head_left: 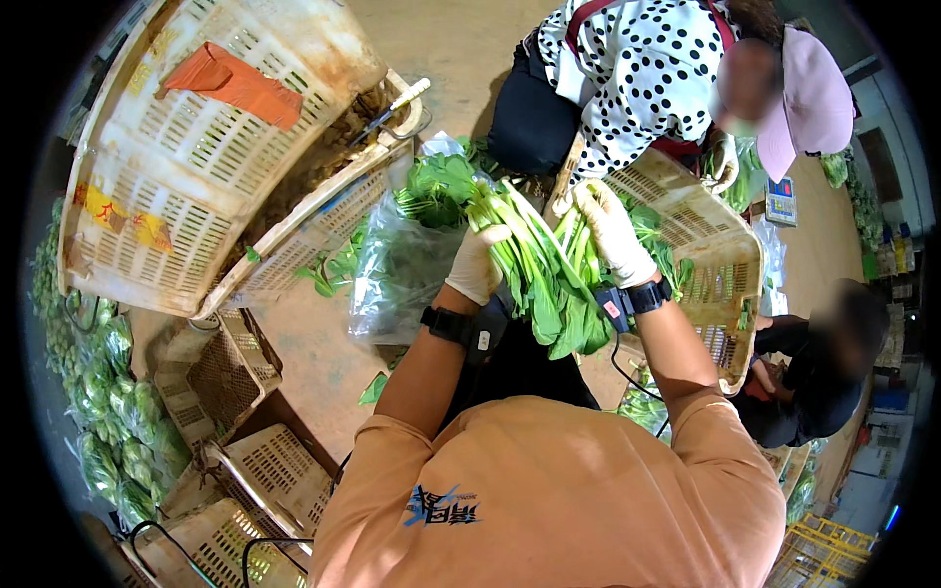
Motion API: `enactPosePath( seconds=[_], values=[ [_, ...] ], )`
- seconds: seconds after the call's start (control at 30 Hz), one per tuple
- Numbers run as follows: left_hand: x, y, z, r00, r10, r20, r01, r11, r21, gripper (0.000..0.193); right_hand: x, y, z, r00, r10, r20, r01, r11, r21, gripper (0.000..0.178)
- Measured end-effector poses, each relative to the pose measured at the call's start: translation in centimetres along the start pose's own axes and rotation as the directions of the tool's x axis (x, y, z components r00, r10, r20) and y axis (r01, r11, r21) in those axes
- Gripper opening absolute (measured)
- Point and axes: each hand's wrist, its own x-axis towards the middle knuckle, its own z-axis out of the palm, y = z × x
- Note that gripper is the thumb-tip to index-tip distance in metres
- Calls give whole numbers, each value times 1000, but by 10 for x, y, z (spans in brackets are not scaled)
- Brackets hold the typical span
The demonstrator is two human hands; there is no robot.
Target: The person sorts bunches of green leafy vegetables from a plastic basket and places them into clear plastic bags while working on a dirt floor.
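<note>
A bunch of long-stemmed leafy greens (534, 255) is between my two gloved hands, its pale stem ends pointing up and away and its leaves hanging toward me. My left hand (478, 263) is closed around the left side of the stems. On the right, my right hand (610, 230) grips stems of the same bunch near their upper part. A clear plastic bag (397, 284) with greens in it lies beside my left hand. More loose greens (439, 186) are piled just beyond the bag. Both wrists wear black straps with small devices.
A large dirty white crate (196, 176) leans at the left, with a knife-like tool (397, 108) on its edge. Another crate (720, 260) stands right. A person in a spotted top (637, 78) works opposite; another person (823, 363) sits right. Bagged greens (118, 412) line the left.
</note>
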Motion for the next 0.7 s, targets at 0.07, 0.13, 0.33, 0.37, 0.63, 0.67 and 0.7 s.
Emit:
enactPosePath(
  seconds=[0.07, 0.13, 0.33, 0.37, 0.63, 0.67, 0.7],
  values=[
    [-1, 2, 5, 992, 88, -91, -82, 994, 71, 48, 1, -1, 4, 996, -31, -83, 28, 999, -43, 18],
    [-5, 5, 7, 973, 170, -156, -151, 980, 131, 50, 4, -14, 9, 986, -79, -144, 67, 994, -86, 18],
    [-15, 18, 7, 986, 166, 24, -164, 985, -48, 57, 2, -37, 12, 999, 7, -39, -7, 1000, 0, 16],
    [-16, 22, 5, 980, 196, 47, -192, 978, -80, 58, 4, -36, 5, 996, 17, -87, -11, 997, 78, 17],
    [-40, 70, -32, 979, 183, -93, -184, 983, -8, 55, -54, -33, -126, 848, -172, -501, 306, 931, 198, 21],
    [-42, 73, -27, 980, 96, -175, -90, 995, 44, 54, -60, -35, -134, 796, -140, -589, 263, 956, 127, 22],
    [-40, 68, -22, 978, 70, -198, -46, 991, 123, 52, -62, -33, -137, 803, -133, -581, 203, 978, 57, 23]
  ],
)
